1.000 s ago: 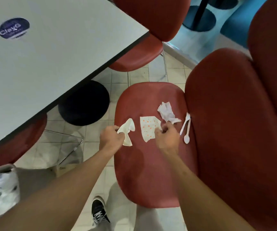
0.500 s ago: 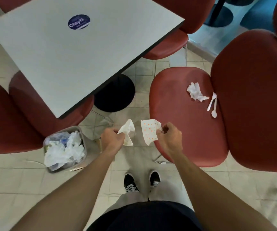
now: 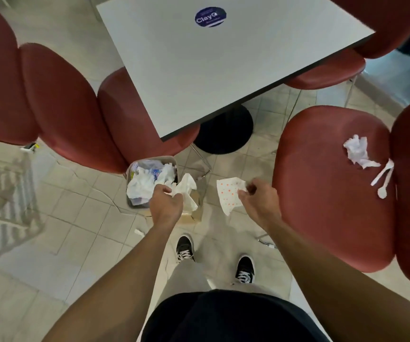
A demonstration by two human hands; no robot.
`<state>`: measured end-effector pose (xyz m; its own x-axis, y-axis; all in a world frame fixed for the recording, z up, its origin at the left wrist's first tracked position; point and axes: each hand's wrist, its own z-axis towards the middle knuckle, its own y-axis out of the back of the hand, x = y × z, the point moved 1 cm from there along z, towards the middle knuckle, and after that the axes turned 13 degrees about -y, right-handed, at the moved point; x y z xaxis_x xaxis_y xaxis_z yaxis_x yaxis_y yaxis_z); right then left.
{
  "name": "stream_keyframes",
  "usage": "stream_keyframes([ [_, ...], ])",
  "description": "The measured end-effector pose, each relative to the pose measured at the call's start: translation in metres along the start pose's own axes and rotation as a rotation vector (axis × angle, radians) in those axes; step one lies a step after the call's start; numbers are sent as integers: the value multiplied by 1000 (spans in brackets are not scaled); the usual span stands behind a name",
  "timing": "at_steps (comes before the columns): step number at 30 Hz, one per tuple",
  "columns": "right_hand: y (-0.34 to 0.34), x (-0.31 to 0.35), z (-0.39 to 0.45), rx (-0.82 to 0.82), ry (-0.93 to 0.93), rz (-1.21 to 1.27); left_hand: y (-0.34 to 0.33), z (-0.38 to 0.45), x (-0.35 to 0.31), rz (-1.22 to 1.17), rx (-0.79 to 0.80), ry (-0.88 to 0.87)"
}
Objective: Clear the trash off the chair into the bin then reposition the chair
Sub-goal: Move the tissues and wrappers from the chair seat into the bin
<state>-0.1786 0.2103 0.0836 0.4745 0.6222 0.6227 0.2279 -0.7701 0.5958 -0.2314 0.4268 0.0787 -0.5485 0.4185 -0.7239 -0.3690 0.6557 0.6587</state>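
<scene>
My left hand (image 3: 165,204) grips a white napkin (image 3: 186,191) just over the right rim of the small bin (image 3: 131,169), which is full of crumpled paper. My right hand (image 3: 258,198) pinches a white paper with orange dots (image 3: 228,193) above the floor, between the bin and the red chair (image 3: 322,206). On that chair's seat, near the backrest, lie a crumpled white tissue (image 3: 356,150) and a white plastic fork and spoon (image 3: 384,177).
A grey table (image 3: 223,62) on a black round base (image 3: 223,129) stands ahead, with red chairs (image 3: 75,107) around it. A brown paper bag (image 3: 194,213) lies on the tiled floor by the bin. My shoes (image 3: 185,249) are below.
Both hands lifted the napkin and dotted paper off the chair seat and carried them left toward the bin. The view swung left, bringing the bin under my left hand.
</scene>
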Motion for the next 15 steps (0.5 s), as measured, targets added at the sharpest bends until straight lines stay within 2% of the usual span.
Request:
stream_keyframes([
  [7, -69, 46, -14, 75, 43, -24, 58, 44, 56, 13, -92, 1],
  [15, -164, 109, -12, 74, -36, -66, 86, 120, 114, -31, 7, -139],
])
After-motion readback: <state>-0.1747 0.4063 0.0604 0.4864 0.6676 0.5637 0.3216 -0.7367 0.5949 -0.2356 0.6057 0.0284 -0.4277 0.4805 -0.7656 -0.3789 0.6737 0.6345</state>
